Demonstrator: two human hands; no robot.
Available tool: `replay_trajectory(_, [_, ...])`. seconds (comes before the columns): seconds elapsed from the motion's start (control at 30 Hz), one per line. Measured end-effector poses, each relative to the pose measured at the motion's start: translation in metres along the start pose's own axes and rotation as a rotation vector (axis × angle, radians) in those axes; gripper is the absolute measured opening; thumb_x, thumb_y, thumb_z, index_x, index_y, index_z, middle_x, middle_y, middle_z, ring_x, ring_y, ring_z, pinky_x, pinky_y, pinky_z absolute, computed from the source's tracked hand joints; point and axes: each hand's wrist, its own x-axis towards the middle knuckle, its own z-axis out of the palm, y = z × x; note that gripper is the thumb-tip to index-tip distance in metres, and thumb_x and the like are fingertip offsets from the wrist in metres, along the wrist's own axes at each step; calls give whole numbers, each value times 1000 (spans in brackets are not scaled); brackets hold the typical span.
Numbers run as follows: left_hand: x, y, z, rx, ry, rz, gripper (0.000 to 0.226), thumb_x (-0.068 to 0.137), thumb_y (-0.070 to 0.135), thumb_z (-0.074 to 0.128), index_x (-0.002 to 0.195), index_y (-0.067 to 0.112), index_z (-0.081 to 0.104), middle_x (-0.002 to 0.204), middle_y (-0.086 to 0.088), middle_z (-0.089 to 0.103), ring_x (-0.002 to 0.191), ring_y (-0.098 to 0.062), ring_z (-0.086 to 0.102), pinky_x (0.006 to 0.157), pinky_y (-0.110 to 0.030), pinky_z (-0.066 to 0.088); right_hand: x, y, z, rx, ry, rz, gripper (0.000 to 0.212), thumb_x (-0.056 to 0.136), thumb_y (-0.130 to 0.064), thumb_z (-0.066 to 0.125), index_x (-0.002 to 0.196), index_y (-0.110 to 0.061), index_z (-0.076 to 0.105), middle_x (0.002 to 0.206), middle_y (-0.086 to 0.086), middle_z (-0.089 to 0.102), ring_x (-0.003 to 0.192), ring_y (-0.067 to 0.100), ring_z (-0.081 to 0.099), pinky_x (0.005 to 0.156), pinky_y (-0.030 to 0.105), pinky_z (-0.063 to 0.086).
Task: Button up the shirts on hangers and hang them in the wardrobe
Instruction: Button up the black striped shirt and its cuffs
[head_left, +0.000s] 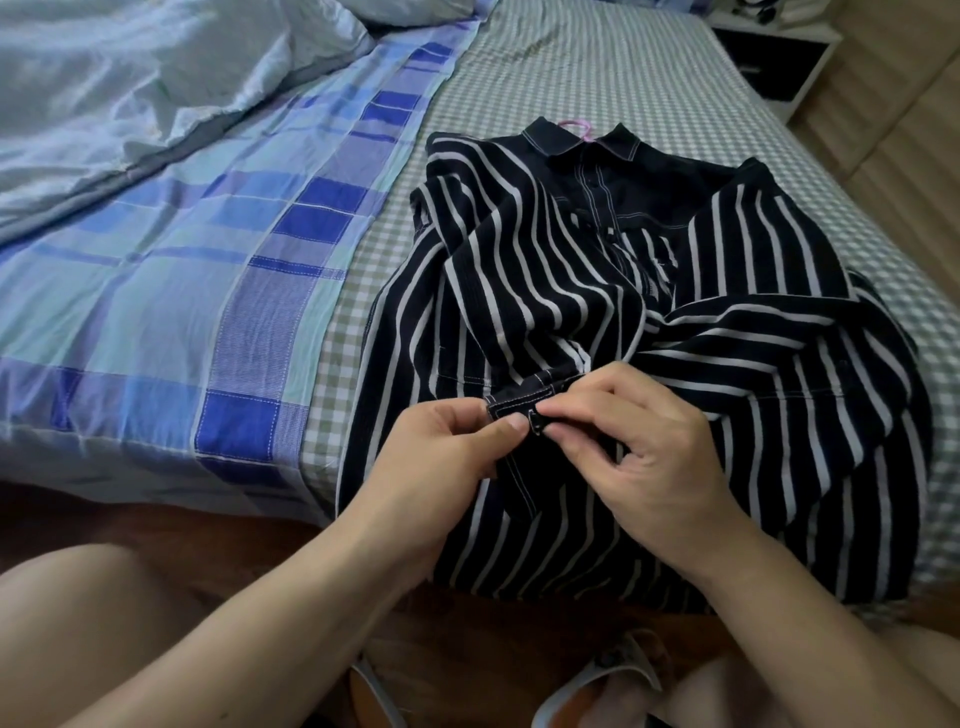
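A black shirt with white stripes (597, 291) lies on the bed, collar pointing away from me. A pink hanger hook (576, 126) pokes out at the collar. Near the shirt's lower front, my left hand (447, 447) pinches the dark placket edge between thumb and fingers. My right hand (639, 441) pinches the facing edge right beside it, fingertips meeting over the stitched strip. The button itself is hidden under my fingers.
The bed carries a green-checked sheet (597, 62), a blue plaid cover (218, 280) and a rumpled pale duvet (119, 83) at the left. A white and black nightstand (769, 57) stands at the far right. My knees and sandals (597, 680) show below.
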Motion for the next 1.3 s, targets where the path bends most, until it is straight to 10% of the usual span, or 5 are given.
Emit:
replay_trajectory(0.4, [1,3,-3,36,-6,-5,41,85,22,76,93,-16,65,99,-34,69,91,-36,71,103,-60,49,3,1,1,-188,-73,-108,13,98,-14,68,101,-5,76,94,-1,64,74,9,61,65,23,54])
replay_trajectory(0.63, [1,9,-6,180,-22,59,38,88,19,77,61,9,52,73,-5,47,71,-14,50,72,-29,43,1,1,2,-235,-74,-141,14,99,-13,65,96,-3,75,90,1,64,75,11,61,68,24,54])
replay_trajectory(0.97, [-2,6,0,222,-7,171,39,92,18,73,71,-8,54,71,-8,47,71,-15,46,69,-31,41,-6,-5,16,-288,116,-94,12,91,-2,66,80,2,68,80,6,60,66,14,56,62,21,50])
replay_trajectory(1.13, [-1,-1,-1,130,-13,107,27,97,20,68,97,-8,70,98,-32,70,88,-28,67,90,-54,55,-8,-7,12,12,-4,99,16,84,1,74,98,-6,70,94,-3,61,87,11,62,79,19,50])
replay_trajectory(1.3, [0,-6,-1,151,1,95,23,97,21,69,99,-2,73,98,-24,74,89,-27,74,89,-43,58,-7,-10,10,126,-81,224,22,83,-4,77,100,-15,68,96,-9,61,94,15,63,83,20,50])
